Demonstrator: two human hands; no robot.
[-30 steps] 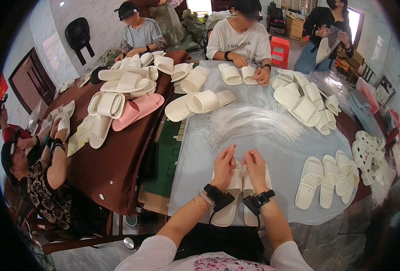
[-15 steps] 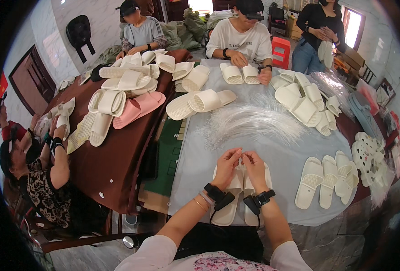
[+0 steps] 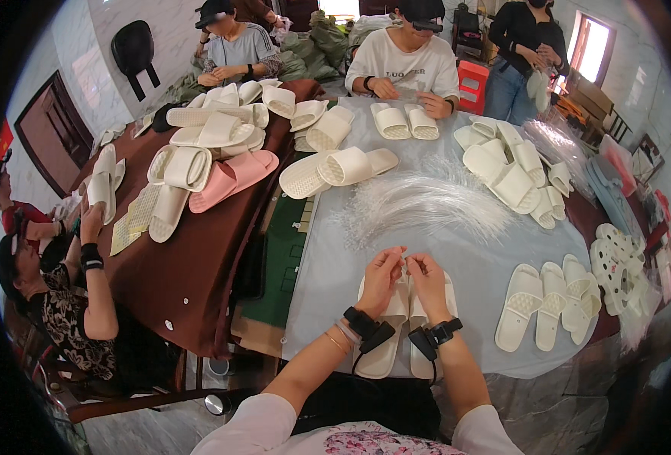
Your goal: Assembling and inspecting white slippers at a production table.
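Observation:
My left hand [image 3: 381,279] and my right hand [image 3: 428,280] meet fingertip to fingertip above a pair of white slippers [image 3: 396,332] lying side by side on the grey table [image 3: 457,250]. Both hands have their fingers pinched together; what sits between the fingertips is too small to see. A black band is strapped around each wrist. Just beyond my hands lies a pile of thin clear plastic strands [image 3: 426,201].
More white slippers lie at my right [image 3: 551,303], far right [image 3: 510,167] and centre [image 3: 339,168]. A brown table [image 3: 199,250] at left carries white and pink slippers [image 3: 233,173]. Other people sit at the left and far side; one stands at back right.
My hands have stayed over the slipper pair with only small finger movements. The standing person at the back right has shifted slightly.

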